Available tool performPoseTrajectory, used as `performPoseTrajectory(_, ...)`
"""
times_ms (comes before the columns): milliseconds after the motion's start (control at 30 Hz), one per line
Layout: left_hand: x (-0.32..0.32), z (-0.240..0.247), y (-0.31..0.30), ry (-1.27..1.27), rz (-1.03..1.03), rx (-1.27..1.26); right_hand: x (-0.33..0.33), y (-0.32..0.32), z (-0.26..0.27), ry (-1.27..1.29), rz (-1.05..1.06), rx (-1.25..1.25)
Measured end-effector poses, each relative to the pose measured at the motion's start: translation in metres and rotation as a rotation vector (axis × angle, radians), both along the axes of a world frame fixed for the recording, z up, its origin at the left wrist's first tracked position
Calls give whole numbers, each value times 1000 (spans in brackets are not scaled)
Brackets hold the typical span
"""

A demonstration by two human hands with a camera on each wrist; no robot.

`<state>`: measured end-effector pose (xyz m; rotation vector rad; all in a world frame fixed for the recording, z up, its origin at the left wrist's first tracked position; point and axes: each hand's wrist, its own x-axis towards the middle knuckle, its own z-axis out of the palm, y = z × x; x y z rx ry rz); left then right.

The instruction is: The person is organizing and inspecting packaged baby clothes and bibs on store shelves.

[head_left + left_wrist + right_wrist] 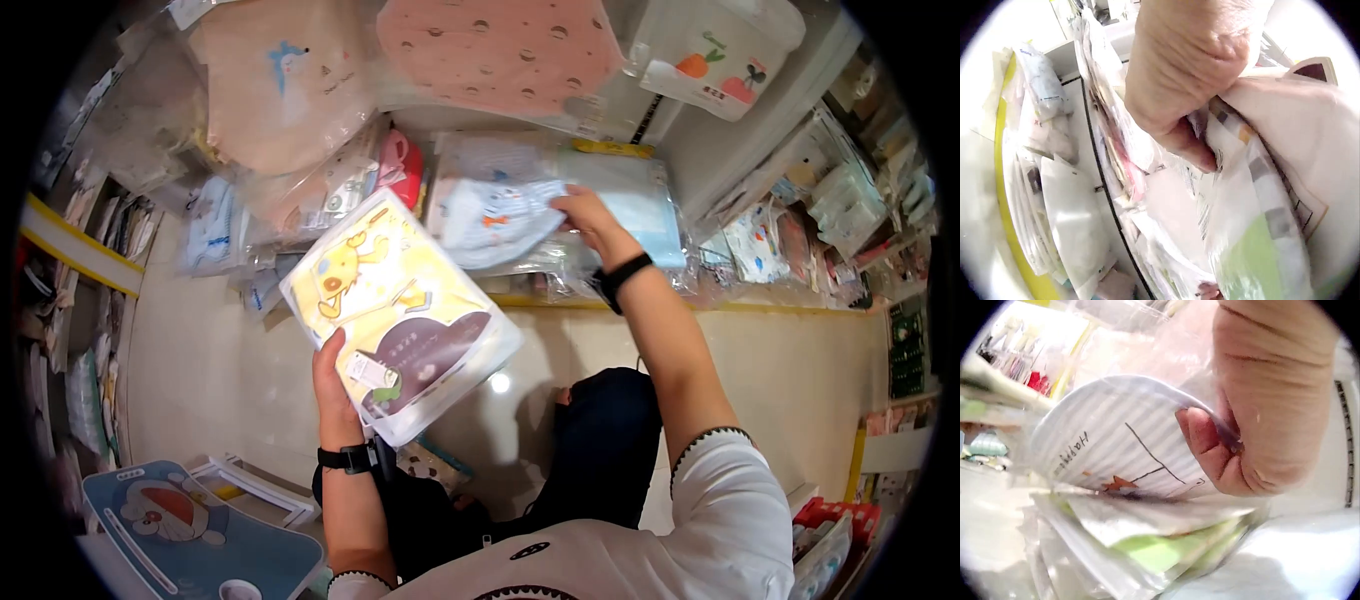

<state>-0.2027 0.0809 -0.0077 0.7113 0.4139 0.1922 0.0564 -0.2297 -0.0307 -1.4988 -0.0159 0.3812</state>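
My left hand [334,388] grips the near left edge of a flat plastic-wrapped pack [350,275] with a yellow cartoon animal and a dark brown patch on its front, tilted in front of my body. The left wrist view shows the thumb curled at the edge of clear wrapping [1247,206] with grey and green print. Between thumb and fingers, my right hand [592,222] pinches the edge of a pale blue striped, rounded flat piece [500,215]. Up close, that striped piece [1116,419] carries an orange figure and lettering, and bends upward over a pile of wrapped packs [1141,550].
Low shelf ahead bears a pale blue pack [635,205] and a red item [400,168]. Pink packs [500,50] hang above it. A blue cartoon-printed board [190,530] stands at lower left, a red basket [835,515] at lower right. Stocked shelves line both sides.
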Motion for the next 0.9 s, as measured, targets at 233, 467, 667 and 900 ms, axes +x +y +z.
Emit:
performPoseTrajectory(233,62,34,-4,-57,-168,230,-81,-147,67,93,-204,370)
performPoseTrajectory(467,216,5,-28,-111,-492,312,-158,-190,75,29,-449,547)
performPoseTrajectory(667,254,-36,-56,0,-30,1388,-188,-183,66,75,-559,573)
performPoseTrajectory(900,142,-18,-96,-528,-231,2327,-178,-169,72,41,-462,563)
